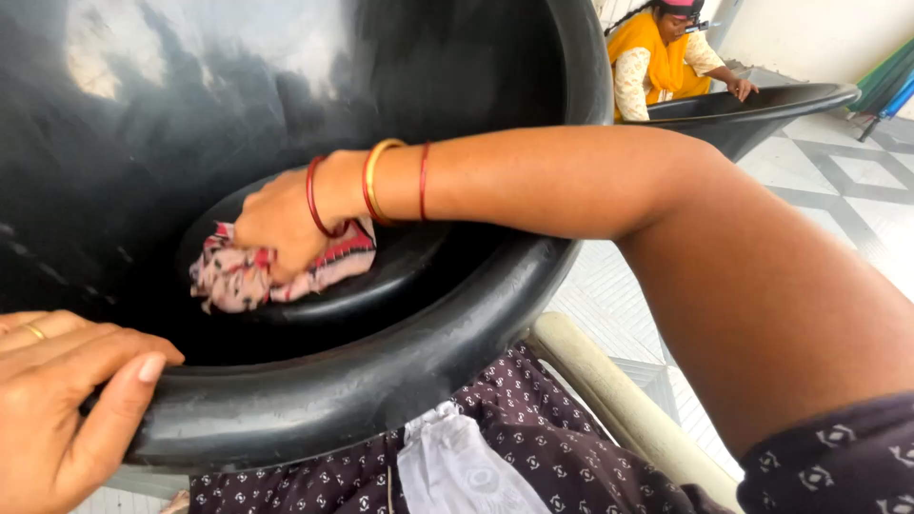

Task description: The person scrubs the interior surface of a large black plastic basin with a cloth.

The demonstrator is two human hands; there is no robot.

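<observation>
My hands, the tub and the cloth inside it

The big tub (381,381) lies tipped across my lap, its opening toward me. My left hand (57,409) grips the near rim at lower left, thumb over the edge. My right arm reaches over the rim from the right, and my right hand (281,228) presses a cloth (238,281) against the tub's bottom, deep inside. Behind, at upper right, another person leans over a second tub (762,105), well apart from mine.

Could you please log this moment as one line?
right hand: presses cloth inside black tub | left hand: grips tub rim
</observation>
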